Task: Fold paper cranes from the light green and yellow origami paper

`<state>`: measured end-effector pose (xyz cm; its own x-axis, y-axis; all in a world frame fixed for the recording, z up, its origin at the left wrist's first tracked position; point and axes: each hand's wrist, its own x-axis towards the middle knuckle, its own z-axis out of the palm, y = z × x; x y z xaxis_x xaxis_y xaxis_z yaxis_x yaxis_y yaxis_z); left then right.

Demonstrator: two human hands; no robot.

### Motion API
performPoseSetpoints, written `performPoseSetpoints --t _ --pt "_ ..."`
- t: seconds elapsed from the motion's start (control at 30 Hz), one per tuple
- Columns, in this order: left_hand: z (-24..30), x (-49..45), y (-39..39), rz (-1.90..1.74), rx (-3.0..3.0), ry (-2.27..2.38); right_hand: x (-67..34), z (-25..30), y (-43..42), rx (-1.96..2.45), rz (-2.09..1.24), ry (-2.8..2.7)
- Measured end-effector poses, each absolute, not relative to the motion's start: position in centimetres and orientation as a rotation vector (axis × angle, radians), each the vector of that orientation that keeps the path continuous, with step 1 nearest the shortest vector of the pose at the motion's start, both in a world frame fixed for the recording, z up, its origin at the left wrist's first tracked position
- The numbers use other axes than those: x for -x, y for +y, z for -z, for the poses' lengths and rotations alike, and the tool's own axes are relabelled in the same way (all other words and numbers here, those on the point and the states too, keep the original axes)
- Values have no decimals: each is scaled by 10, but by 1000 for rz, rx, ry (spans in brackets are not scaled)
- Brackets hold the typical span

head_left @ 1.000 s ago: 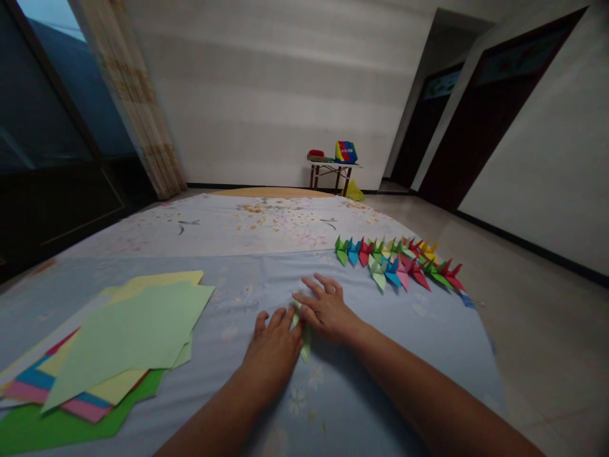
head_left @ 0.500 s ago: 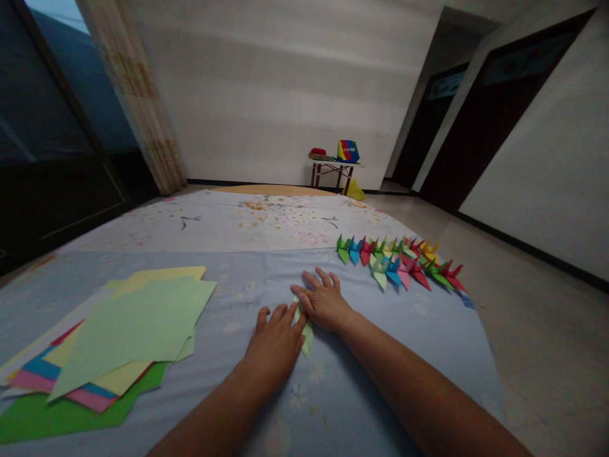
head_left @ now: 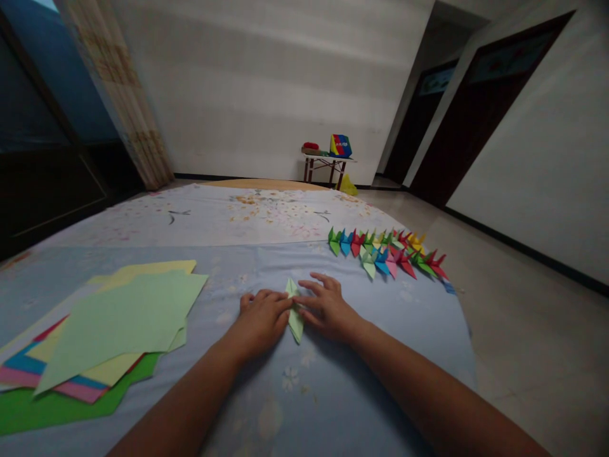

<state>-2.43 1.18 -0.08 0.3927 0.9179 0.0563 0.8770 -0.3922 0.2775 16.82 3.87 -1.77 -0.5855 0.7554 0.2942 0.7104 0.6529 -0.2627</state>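
A narrow, pale green folded paper (head_left: 295,327) lies on the light blue tablecloth, its pointed ends facing away from me and toward me. My left hand (head_left: 262,318) rests along its left side, thumb and fingertips gripping that edge. From the right, my right hand (head_left: 329,309) reaches over with its fingers spread, and a fingertip touches the paper's middle. Part of the paper is covered by these fingertips. Farther right stand rows of folded paper cranes (head_left: 370,261) in green, blue, red, pink and yellow.
A stack of coloured paper sheets (head_left: 128,311), pale green uppermost, lies on the left of the round table. Beyond the table, a small stand (head_left: 328,158) carries a colourful box (head_left: 340,146) and a red item. A yellow bag (head_left: 349,185) sits on the floor beside it.
My right hand has drawn off the paper slightly and spread its fingers, baring more of it. My left hand has shifted to the paper's left edge. The view has also moved slightly.
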Motion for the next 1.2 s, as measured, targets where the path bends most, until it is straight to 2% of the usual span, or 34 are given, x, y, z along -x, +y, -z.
performPoseSetpoints --t 0.47,0.97,1.2 --pt "11 36 20 -363 -2459 1578 -178 16 30 1309 -348 -2468" --pt "9 23 14 -263 -2555 1594 -177 11 24 1314 -119 -2618" --pt "14 29 15 -208 -2581 1577 -171 6 16 1309 -139 -2683"
